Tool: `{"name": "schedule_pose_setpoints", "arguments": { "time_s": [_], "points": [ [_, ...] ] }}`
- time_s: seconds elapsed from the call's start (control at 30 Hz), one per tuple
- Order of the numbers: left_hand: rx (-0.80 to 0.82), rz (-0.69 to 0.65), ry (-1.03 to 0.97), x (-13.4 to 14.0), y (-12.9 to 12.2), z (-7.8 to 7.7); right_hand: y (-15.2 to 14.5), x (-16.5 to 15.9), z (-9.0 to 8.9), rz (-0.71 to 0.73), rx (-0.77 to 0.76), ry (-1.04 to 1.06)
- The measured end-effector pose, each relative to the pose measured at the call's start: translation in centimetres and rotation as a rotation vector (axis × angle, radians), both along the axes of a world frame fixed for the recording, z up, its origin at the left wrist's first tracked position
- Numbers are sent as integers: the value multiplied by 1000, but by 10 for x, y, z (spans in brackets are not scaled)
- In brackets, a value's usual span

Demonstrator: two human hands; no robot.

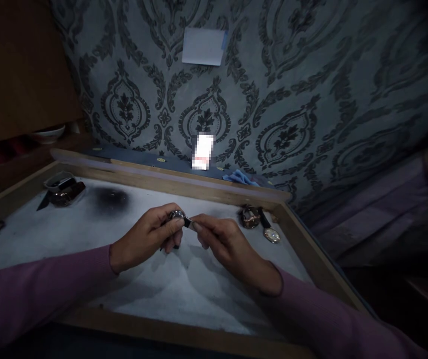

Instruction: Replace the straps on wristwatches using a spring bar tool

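Over the white bottom of a wood-rimmed tray (pixel 214 319), my left hand (pixel 154 232) is closed around a wristwatch (pixel 177 214) with a shiny round case. From the case a short dark watch strap (pixel 187 223) runs toward my right hand (pixel 228 244). The right thumb and fingers pinch the strap's end, where a small pale or shiny bit shows. Whether that bit is a buckle or something separate, I cannot tell. Part of the case and the rest of the strap are hidden behind the left fingers.
At the tray's right lie a gold-toned watch with a dark strap (pixel 271 234) and another brown watch (pixel 250 217). Clear containers with dark contents (pixel 64 192) sit at the back left. A lit, blurred screen (pixel 202 151) and a blue cloth (pixel 240 177) are behind the rim.
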State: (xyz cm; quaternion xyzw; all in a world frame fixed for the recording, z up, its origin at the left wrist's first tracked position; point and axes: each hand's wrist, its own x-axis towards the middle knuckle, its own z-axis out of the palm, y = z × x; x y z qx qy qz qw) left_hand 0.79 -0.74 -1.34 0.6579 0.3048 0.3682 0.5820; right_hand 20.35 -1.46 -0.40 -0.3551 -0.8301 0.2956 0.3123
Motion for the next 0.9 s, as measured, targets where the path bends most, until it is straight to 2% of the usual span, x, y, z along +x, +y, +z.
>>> {"name": "schedule_pose_setpoints", "arguments": {
  "time_s": [0.3, 0.7, 0.9],
  "points": [
    [46, 8, 19, 0, 0, 0, 1, 0, 1, 0, -35, 0],
    [130, -17, 137, -3, 0, 4, 1, 3, 2, 31, -44, -39],
    [88, -59, 127, -4, 2, 3, 1, 4, 3, 65, 30, -67]
  ]
}}
